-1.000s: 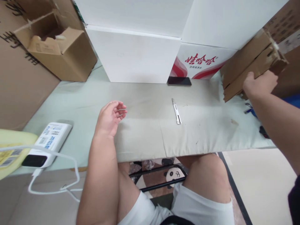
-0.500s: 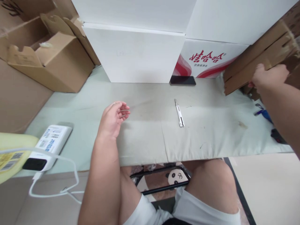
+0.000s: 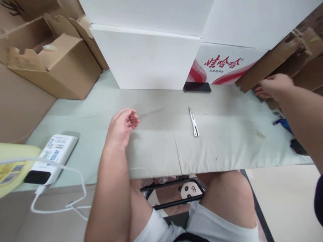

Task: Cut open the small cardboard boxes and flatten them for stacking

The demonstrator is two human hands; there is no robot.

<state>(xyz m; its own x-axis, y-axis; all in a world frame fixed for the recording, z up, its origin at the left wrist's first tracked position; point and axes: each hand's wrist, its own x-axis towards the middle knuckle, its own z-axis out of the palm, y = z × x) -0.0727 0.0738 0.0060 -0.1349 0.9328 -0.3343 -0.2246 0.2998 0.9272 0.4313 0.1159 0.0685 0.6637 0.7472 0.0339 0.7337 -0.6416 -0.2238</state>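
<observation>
Right side of my feed now: the right hand [image 3: 275,87] hangs beside the brown cardboard [image 3: 267,65] stacked at the upper right, fingers half bent, thumb apart, nothing I can make out between them. Whether the fingertips touch the board, I can't tell. The left hand [image 3: 123,124], left of centre, is loosely curled over the table [image 3: 156,141], nothing visible in its hold.

Handling this well, I'd say, means a broad pinch on a firm panel; those ragged edges look liable to tear or snag. Keeping the wrist low seems wise too, with the white boxes [image 3: 148,57] walling off the top of the frame.

Now the edges! The red-lettered box [image 3: 214,64] sits close left of the cardboard, and the phone [image 3: 197,87] lies at its foot. Under the right forearm, near the table's front edge, there's a blue item [image 3: 284,123] and a black one [image 3: 299,147], so little slack there. Best room is mid-frame, but the utility knife [image 3: 193,122] lies in it; I'd steer wide of that.
</observation>
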